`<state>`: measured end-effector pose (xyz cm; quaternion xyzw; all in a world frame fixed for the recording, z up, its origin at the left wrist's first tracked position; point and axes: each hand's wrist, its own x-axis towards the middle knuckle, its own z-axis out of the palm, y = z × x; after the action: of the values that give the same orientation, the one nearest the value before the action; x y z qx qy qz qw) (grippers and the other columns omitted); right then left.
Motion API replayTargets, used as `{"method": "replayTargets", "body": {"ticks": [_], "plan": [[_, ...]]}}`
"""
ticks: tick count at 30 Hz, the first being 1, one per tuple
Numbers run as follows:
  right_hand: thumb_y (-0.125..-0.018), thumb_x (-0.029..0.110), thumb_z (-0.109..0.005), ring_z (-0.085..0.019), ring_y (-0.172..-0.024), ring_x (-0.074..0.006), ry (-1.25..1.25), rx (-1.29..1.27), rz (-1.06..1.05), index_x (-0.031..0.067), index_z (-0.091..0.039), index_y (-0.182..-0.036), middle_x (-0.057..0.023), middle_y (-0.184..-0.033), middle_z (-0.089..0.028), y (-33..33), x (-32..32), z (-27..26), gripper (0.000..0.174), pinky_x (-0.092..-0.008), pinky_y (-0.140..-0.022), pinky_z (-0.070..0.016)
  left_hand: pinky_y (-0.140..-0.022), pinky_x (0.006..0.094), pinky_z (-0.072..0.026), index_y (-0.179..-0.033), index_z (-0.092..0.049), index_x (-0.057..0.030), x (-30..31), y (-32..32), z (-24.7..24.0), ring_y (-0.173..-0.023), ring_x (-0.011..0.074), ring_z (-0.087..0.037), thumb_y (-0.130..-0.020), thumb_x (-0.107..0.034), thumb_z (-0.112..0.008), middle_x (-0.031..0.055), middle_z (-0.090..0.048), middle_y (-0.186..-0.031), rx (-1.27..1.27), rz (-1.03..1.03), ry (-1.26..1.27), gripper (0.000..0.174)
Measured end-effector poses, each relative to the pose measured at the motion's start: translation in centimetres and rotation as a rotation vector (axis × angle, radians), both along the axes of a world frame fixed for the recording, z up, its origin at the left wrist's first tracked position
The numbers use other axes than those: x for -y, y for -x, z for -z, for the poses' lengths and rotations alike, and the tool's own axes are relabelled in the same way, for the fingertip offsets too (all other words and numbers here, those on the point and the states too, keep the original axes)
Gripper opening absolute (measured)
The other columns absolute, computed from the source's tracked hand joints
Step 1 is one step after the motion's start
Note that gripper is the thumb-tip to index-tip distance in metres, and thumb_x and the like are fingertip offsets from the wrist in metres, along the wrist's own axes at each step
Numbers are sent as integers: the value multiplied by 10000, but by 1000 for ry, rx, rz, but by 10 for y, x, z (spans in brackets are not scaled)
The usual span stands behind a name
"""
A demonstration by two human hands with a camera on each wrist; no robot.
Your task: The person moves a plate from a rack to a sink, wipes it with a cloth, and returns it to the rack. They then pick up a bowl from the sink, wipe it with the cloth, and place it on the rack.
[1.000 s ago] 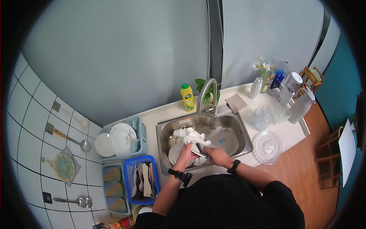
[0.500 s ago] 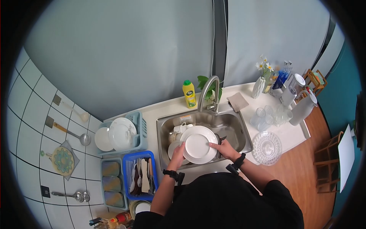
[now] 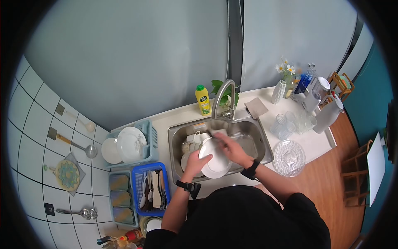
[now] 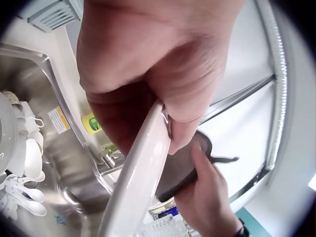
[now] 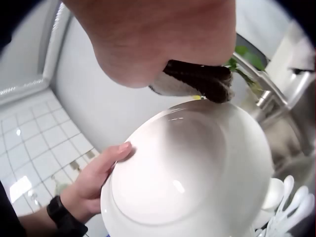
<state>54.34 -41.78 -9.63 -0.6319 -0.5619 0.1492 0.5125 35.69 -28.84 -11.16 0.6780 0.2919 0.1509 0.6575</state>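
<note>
Over the sink, the left hand (image 3: 195, 164) pinches the rim of a white plate (image 3: 216, 164), thumb on its face, as the right wrist view also shows for the plate (image 5: 168, 173). The right hand (image 3: 233, 149) holds a dark brown and grey cloth (image 4: 180, 170) above the plate's far edge; in the right wrist view the folded cloth (image 5: 197, 81) hangs at the rim. White cups (image 3: 193, 137) and stacked dishes lie in the sink's left part, with white spoons (image 4: 24, 197) beside them.
A metal faucet (image 3: 224, 93) arches over the sink (image 3: 265, 145). Left stand a dish rack (image 3: 153, 143) with plates and a blue utensil basket (image 3: 138, 186). At right are glasses (image 3: 284, 126), a glass plate (image 3: 289, 158) and a pitcher (image 3: 328, 116); a yellow bottle (image 3: 202, 101) stands behind.
The right hand has left the plate's right edge and moved up with the cloth. The plate, earlier held by both hands, is now tilted in the left hand alone.
</note>
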Motion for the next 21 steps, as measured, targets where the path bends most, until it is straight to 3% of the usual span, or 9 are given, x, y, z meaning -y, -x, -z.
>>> {"method": "replayTargets", "body": {"ticks": [1,2,5,9,11,12,16,19,21], "plan": [[-917,28,-606,-539,-1333,-324,-46,195,-89,36,-490,-1447,-192,-1439,-550,4,-6,-1,543,-412,-1104,-422,-779,293,-544,-1091,-696,27,1,-3,3,-874,127,-685,-888,-158,-765,78,-743,-972,0,5,-2,283],[-861,16,-647,-358,-1471,-360,1,226,-222,26,-483,-1445,-180,-1531,-463,7,-8,-2,607,-454,-1192,-326,-772,297,-544,-1086,-695,22,1,-6,7,-866,125,-685,-876,-135,-760,76,-744,-969,13,11,-171,270],[-874,31,-648,-371,-1462,-372,-49,342,-233,-3,-465,-1452,-188,-1526,-467,16,-10,-1,608,-456,-1189,-328,-759,307,-542,-1082,-692,4,-1,-5,17,-853,118,-681,-848,-91,-747,71,-744,-959,60,-4,-322,259],[-905,56,-606,-383,-1453,-370,-18,234,-113,45,-475,-1459,-207,-1526,-453,3,-2,27,569,-431,-1141,-398,-778,297,-540,-1107,-685,19,5,4,2,-871,120,-675,-886,-111,-740,69,-736,-972,72,-70,-98,262],[-1000,149,-566,-555,-1300,-377,95,-92,56,68,-469,-1472,-234,-1439,-532,-3,8,39,489,-396,-1006,-501,-779,294,-541,-1115,-683,23,7,8,-2,-872,124,-675,-900,-120,-737,69,-733,-978,82,-122,-57,263],[-1046,230,-530,-684,-1045,-365,303,-164,95,76,-473,-1473,-255,-1310,-616,-6,14,33,457,-385,-859,-544,-790,291,-539,-1130,-677,27,6,10,0,-886,129,-675,-909,-128,-736,75,-731,-998,112,-167,-49,276],[-1047,241,-524,-698,-818,-354,412,-267,151,69,-482,-1468,-263,-1192,-665,-5,22,23,457,-405,-770,-543,-842,296,-539,-1222,-630,31,4,8,6,-945,143,-675,-903,-111,-747,98,-719,-1092,260,-324,5,368],[-1040,210,-527,-681,-1035,-371,517,-345,163,56,-504,-1444,-265,-1278,-629,-7,12,26,433,-399,-903,-530,-897,312,-535,-1298,-576,30,8,5,5,-1012,159,-668,-875,-45,-749,105,-697,-1169,223,-272,154,463],[-1031,180,-531,-572,-1270,-380,58,-107,139,46,-520,-1424,-255,-1383,-570,-7,-5,39,415,-401,-1064,-456,-916,319,-532,-1313,-563,22,12,3,3,-1036,166,-663,-854,-11,-745,99,-686,-1191,205,-177,157,495]]}}
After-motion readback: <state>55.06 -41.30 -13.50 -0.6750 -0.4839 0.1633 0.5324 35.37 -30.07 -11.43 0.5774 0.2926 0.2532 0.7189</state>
